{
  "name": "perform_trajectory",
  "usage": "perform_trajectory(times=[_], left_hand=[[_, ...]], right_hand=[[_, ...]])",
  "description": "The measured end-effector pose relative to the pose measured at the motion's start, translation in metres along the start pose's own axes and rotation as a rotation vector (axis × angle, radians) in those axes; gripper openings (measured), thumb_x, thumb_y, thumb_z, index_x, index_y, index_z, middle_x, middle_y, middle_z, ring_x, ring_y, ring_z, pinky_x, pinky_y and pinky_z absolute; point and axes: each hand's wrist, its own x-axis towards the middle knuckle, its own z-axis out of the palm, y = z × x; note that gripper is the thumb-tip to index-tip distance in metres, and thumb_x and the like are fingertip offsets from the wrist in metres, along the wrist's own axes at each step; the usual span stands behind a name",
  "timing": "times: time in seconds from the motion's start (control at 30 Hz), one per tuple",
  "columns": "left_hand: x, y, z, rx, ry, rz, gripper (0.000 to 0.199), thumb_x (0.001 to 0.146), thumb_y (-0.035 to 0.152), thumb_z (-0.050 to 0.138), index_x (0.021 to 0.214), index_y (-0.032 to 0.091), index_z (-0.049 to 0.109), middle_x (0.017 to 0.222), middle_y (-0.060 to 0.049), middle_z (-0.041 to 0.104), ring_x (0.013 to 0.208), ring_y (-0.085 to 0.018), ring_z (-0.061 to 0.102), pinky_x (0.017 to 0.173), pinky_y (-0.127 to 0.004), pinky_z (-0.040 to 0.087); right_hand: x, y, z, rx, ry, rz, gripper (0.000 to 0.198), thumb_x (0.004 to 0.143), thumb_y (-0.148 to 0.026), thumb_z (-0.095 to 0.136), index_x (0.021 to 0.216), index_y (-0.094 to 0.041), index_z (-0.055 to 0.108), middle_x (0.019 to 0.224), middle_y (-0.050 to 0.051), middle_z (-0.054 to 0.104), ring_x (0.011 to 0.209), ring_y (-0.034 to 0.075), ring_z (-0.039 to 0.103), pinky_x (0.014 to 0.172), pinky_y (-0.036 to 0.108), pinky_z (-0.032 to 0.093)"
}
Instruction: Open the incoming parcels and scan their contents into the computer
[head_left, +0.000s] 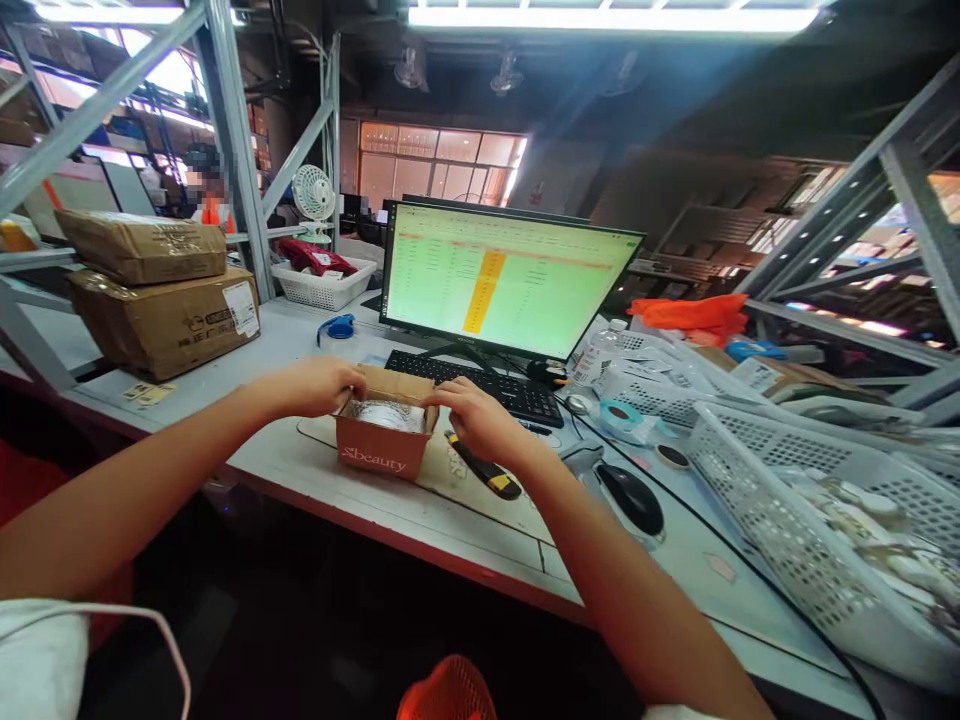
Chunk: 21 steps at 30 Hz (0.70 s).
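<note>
A small open cardboard box (375, 450) with "beauty" printed on its front stands upright near the desk's front edge. Clear bubble wrap (390, 415) shows inside it, covering whatever lies beneath. My left hand (330, 386) is closed on the box's left upper edge, fingertips bent over the rim. At the right upper edge, my right hand (472, 415) has its thumb and fingers closed on the cardboard. A black and yellow utility knife (491, 475) lies just right of the box, under my right hand and wrist.
Behind the box are a keyboard (525, 395) and a monitor (502, 275). A black mouse (630, 497) and a white basket (787, 520) of small items sit to the right. Two stacked cartons (169, 320) stand at left. A person (214, 205) is in the background.
</note>
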Motion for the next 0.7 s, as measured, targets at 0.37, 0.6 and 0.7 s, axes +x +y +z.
perform_trajectory(times=[0.37,0.6,0.7], left_hand=[[-0.056,-0.030,0.094,-0.188,0.670,-0.162,0.020,0.092,0.032,0.057,0.097,0.019,0.072,0.091,-0.006,0.067,0.085,-0.018,0.063,0.079,-0.028,0.050],[-0.018,-0.024,0.078,-0.601,0.671,-0.552,0.039,0.080,0.054,0.064,0.078,0.016,0.069,0.077,-0.003,0.067,0.077,-0.019,0.058,0.067,-0.026,0.043],[-0.004,-0.025,0.080,-0.729,0.546,-0.644,0.038,0.073,0.052,0.066,0.070,0.014,0.067,0.067,-0.002,0.065,0.070,-0.019,0.059,0.060,-0.026,0.042]], right_hand=[[-0.032,0.008,0.076,0.022,0.538,0.134,0.014,0.093,-0.019,0.056,0.095,-0.023,0.069,0.115,0.011,0.073,0.124,0.028,0.062,0.110,0.050,0.043],[-0.015,0.015,0.053,0.790,0.272,0.873,0.021,0.078,-0.037,0.072,0.075,-0.019,0.062,0.069,0.004,0.068,0.066,0.020,0.065,0.061,0.031,0.053],[-0.007,0.018,0.054,0.894,0.157,0.942,0.030,0.073,-0.038,0.076,0.063,-0.018,0.055,0.057,0.002,0.059,0.050,0.015,0.055,0.047,0.026,0.045]])
